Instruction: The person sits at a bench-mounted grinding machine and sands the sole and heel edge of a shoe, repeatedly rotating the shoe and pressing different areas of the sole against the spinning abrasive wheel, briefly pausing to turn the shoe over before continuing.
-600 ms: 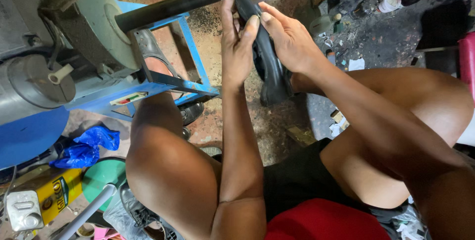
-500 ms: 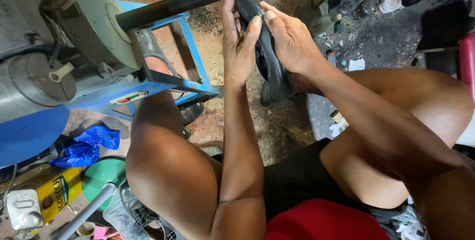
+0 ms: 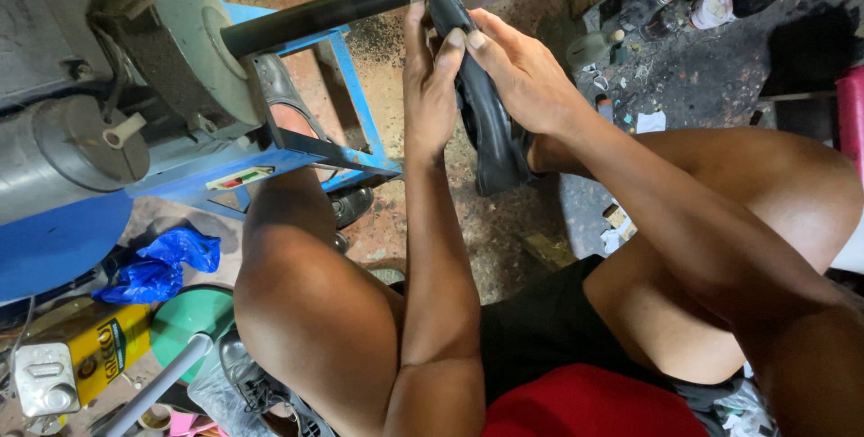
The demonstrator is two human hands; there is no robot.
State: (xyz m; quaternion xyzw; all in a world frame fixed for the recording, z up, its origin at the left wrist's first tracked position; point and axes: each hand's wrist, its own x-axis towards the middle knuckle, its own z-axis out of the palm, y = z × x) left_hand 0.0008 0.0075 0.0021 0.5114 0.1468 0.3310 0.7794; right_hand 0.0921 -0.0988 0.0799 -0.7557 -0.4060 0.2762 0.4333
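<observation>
The left hand and the right hand clasp a black shoe sole from either side, fingers wrapped around its edges, its upper tip touching the dark roller of a blue-framed machine (a crumpled blue plastic bag lies on the floor nearby).

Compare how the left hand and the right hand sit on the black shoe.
The left hand lies flat along the black shoe, fingers pointing up toward the shaft. The right hand comes from the other side, curled over the shoe's edge. Both grip it together.
</observation>
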